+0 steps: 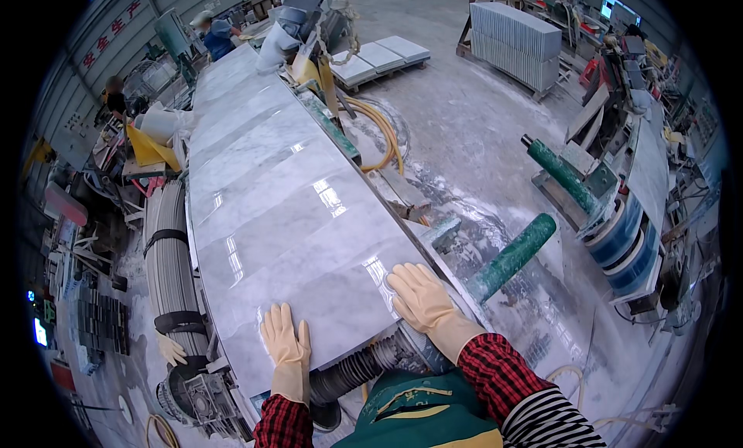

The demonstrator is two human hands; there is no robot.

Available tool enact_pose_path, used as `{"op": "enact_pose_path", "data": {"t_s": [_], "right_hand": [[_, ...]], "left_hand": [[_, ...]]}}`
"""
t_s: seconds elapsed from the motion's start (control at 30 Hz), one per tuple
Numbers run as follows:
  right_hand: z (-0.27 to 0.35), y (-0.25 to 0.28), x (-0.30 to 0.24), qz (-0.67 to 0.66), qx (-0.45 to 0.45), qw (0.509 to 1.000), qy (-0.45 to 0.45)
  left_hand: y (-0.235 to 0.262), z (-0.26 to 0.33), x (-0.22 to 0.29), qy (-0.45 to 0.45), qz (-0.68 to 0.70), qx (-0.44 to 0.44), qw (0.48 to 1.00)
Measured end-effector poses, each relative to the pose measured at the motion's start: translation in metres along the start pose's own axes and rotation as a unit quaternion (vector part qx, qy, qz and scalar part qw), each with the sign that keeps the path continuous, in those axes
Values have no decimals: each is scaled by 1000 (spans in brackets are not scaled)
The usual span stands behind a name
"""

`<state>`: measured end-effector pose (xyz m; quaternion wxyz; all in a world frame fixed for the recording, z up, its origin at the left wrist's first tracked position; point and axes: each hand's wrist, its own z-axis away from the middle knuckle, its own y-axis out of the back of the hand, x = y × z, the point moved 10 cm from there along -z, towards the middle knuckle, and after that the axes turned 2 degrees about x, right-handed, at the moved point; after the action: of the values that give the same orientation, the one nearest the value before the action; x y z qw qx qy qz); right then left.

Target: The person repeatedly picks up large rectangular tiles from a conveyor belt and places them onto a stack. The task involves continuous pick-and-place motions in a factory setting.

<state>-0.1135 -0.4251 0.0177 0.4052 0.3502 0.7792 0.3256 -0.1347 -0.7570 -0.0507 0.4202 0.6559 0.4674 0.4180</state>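
Note:
My left hand (285, 347), in a cream rubber glove, lies on the near end of a polished grey-white marble slab (306, 282). Its fingers are stretched out and apart, pointing away from me. At the slab's near right corner rests my right hand (426, 299), gloved the same way. Those fingers are extended over the edge, and the thumb's grip is partly hidden. Beyond the slab, similar marble pieces run in a row along a long conveyor table (251, 107). Below the near edge shows a black ribbed hose (360, 371).
A green roller (515, 254) juts out right of the table. Farther right stands another green roller (561, 173). Yellow hoses (379, 127) lie on the wet floor. Upright slabs (515, 46) are stacked at the far right. A co-worker (217, 36) stands beside the table's far end.

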Motion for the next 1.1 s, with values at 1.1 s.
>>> {"op": "enact_pose_path", "data": {"t_s": [1.1], "right_hand": [[9,6,-6,1,-6,1000,0]], "left_hand": [[0,12,1,16,-9,-6,1000]]}}
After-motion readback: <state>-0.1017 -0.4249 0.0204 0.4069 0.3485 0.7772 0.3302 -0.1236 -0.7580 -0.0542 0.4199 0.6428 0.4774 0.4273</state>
